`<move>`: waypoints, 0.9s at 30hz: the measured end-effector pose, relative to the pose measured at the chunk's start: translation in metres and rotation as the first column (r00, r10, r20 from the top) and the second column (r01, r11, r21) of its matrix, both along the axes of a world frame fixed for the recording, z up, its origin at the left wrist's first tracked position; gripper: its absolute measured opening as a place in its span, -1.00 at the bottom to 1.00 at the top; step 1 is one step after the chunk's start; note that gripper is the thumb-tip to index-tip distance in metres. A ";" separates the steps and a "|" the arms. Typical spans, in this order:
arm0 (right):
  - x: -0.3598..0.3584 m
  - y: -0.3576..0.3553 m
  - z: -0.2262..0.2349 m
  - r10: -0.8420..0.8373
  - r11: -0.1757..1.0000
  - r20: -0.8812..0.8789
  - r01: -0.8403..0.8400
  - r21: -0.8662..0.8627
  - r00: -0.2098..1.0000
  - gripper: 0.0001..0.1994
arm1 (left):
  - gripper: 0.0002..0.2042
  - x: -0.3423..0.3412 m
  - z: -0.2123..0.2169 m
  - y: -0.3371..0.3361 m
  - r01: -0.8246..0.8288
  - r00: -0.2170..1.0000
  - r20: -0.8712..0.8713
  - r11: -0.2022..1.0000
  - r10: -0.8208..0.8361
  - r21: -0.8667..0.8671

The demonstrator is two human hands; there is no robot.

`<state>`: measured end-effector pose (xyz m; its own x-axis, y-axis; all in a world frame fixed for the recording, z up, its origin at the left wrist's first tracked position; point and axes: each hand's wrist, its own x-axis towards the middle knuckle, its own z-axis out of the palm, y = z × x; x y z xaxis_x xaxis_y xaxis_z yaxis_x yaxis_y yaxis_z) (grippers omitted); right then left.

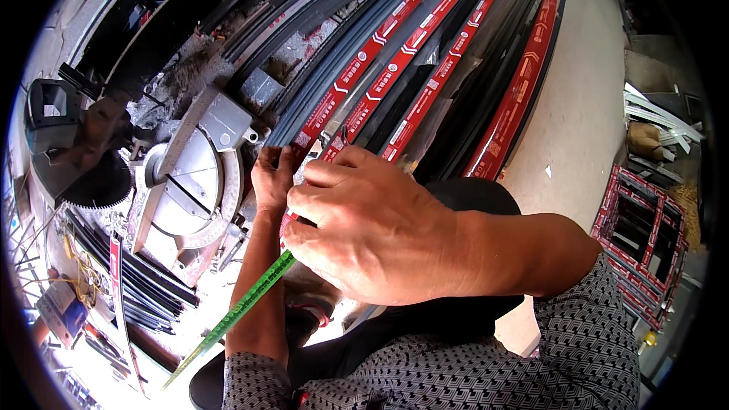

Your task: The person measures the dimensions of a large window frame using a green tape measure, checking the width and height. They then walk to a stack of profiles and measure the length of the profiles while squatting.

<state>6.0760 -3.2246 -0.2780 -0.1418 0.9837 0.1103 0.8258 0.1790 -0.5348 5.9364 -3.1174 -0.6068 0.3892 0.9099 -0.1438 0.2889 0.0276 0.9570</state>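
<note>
My right hand (372, 220) sits close under the camera, fingers curled together and pinched on the near end of a green measuring tape (235, 311), which runs from my grip down and to the left toward my own sleeve. The knuckles hide the very spot where the tape meets the metal, so I cannot tell how it is hooked there.

Just beyond that grip, my left hand (273, 178) is closed on the cut ends of the long profiles (364, 68), thumb and fingers pressed around the nearest dark grey length. These profiles are a bundle of dark aluminium bars with red and white protective film strips; they stretch away from both hands, up and to the right, lying side by side and touching one another.

To the left of my left hand, quite near it, stands a mitre saw (190, 175) with a round silver turntable, and its toothed blade (95, 182) is raised farther left. Below the saw lie shorter dark offcuts (152, 281). Well off to the right of my right forearm, made-up frames (642, 239) wrapped in the same red film rest on the floor.
</note>
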 end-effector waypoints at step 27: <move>0.003 -0.003 -0.001 -0.023 1.000 -0.032 0.022 -0.018 0.999 -0.83 | -0.53 0.015 0.071 0.013 0.216 0.840 -0.482 0.968 -0.250 -0.125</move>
